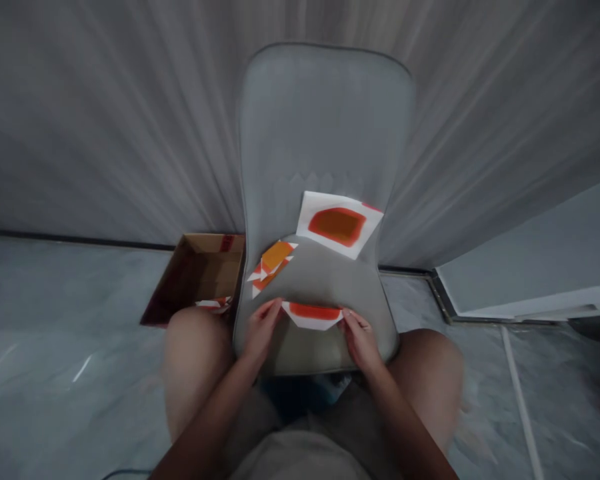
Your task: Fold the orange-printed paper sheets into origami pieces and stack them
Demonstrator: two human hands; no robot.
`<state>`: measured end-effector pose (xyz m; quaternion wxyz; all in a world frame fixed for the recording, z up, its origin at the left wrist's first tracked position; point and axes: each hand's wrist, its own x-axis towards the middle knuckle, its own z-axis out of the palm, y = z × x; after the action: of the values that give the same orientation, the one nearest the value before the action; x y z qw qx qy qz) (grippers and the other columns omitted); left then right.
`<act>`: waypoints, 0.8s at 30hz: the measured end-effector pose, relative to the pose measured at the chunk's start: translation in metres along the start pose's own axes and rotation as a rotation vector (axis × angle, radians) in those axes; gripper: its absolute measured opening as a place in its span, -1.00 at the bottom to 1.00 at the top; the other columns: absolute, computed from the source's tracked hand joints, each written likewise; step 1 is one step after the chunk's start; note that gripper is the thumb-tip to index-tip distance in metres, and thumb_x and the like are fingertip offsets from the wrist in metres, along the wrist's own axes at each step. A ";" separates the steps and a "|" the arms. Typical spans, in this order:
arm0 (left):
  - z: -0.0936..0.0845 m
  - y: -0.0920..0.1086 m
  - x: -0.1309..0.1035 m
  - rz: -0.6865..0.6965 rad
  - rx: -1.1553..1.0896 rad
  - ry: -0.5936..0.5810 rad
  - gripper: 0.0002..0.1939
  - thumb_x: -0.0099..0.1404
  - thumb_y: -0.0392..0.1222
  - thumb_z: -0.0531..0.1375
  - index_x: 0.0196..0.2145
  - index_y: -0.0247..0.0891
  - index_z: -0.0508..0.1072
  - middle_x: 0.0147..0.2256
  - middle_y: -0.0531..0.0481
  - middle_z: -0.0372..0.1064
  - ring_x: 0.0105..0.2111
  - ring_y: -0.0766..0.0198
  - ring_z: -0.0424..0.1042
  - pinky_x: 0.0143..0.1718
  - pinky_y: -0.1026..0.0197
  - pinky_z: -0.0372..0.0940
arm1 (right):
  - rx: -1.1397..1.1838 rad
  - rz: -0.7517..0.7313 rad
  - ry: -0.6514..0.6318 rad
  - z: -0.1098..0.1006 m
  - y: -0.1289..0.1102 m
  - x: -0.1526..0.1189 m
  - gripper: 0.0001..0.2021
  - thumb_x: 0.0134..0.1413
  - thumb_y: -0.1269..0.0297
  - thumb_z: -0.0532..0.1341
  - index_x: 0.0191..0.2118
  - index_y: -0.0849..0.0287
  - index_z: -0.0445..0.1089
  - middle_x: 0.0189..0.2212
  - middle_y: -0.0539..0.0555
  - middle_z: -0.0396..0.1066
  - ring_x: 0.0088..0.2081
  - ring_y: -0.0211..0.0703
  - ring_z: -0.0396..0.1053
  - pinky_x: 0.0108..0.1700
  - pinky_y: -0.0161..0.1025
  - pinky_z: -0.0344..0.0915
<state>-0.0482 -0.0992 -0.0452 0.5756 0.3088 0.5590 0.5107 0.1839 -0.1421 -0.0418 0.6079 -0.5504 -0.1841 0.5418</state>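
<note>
Over the front of the grey chair's seat [313,273], it's a two-handed hold! The left hand [264,327] pinches one end of the folded paper [313,315], fingertips right at the corner, and the right hand [359,333] grips the opposite end just as neatly. Stretched level between them, that strip shows a red band above a white lower edge. Just beyond the left hand, folded orange-and-white pieces [275,262] lie overlapping on the seat's left side. Farther back, towards the right, a white sheet [305,217] with an orange-brown patch leans at the foot of the backrest [325,113]. Down on the marbled floor [80,373], an open cardboard box [173,280] sits beside the chair, more red-and-white pieces [215,305] inside, near the person's left knee [197,343].
</note>
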 end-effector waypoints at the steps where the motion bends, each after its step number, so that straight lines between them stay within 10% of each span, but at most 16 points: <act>1: -0.004 0.002 -0.003 -0.001 0.033 0.005 -0.46 0.08 0.27 0.44 -0.16 -0.21 0.67 -0.08 -0.12 0.64 -0.08 0.08 0.60 0.03 0.07 0.47 | -0.036 -0.005 0.013 0.002 -0.002 -0.006 -0.57 -0.28 -0.11 0.58 -0.31 0.08 0.67 -0.55 -0.07 0.50 -0.54 -0.29 0.29 -0.49 -0.33 0.27; 6: -0.021 0.025 -0.025 0.095 0.229 0.001 -0.50 0.17 0.28 0.39 -0.17 -0.19 0.70 -0.14 -0.09 0.65 -0.10 0.05 0.59 -0.01 0.09 0.44 | -0.059 0.060 -0.051 0.008 -0.016 -0.042 -0.56 -0.16 -0.16 0.52 -0.26 0.09 0.65 -0.70 -0.12 0.30 -0.66 -0.31 0.11 -0.64 -0.33 -0.08; 16: -0.047 0.046 -0.076 0.103 0.401 -0.216 -0.60 0.27 0.26 0.29 -0.25 -0.10 0.67 -0.38 -0.04 0.60 -0.32 0.08 0.58 -0.24 0.12 0.45 | -0.165 0.076 -0.079 -0.013 -0.028 -0.091 -0.50 -0.21 -0.16 0.56 -0.17 0.04 0.65 -0.43 0.09 0.61 -0.40 -0.03 0.50 -0.43 -0.21 0.28; 24: -0.048 0.045 -0.047 0.158 0.493 -0.149 -0.63 0.20 0.19 0.36 -0.14 -0.06 0.64 -0.35 0.00 0.62 -0.31 0.07 0.59 -0.24 0.11 0.44 | -0.341 -0.083 -0.073 0.011 -0.041 -0.046 -0.55 -0.15 -0.15 0.52 -0.19 0.03 0.66 -0.40 0.06 0.62 -0.31 0.00 0.51 -0.22 -0.14 0.38</act>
<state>-0.0980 -0.1401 0.0032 0.4809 0.5189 0.5968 0.3786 0.1779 -0.1681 0.0147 0.5207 -0.6174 -0.3177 0.4967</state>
